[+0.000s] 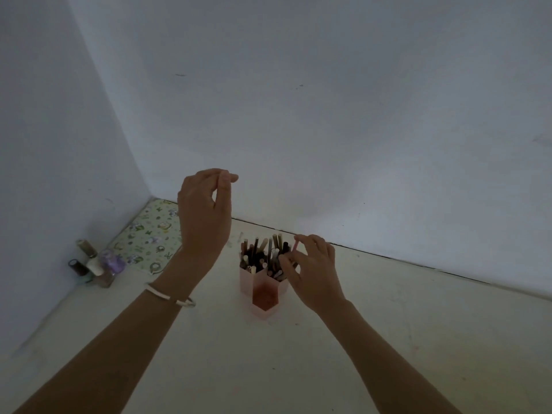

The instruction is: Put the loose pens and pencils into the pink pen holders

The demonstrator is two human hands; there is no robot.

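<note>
Pink hexagonal pen holders [263,289] stand joined together on the pale table, near the back wall. Several pens and pencils [263,253] stand upright in the two rear holders; the low front holder shows a reddish inside. My right hand [313,270] is at the right side of the holders, its thumb and fingers among the pen tops, and a thin pink pen [295,245] sticks up by its fingertips. My left hand [206,210] hovers raised to the left of the holders, fingers loosely curled toward the thumb, holding nothing I can see.
A floral patterned mat [149,237] lies in the back left corner. Small bottles [95,264] stand against the left wall. White walls close the table at the back and the left. A bracelet [170,297] is on my left wrist.
</note>
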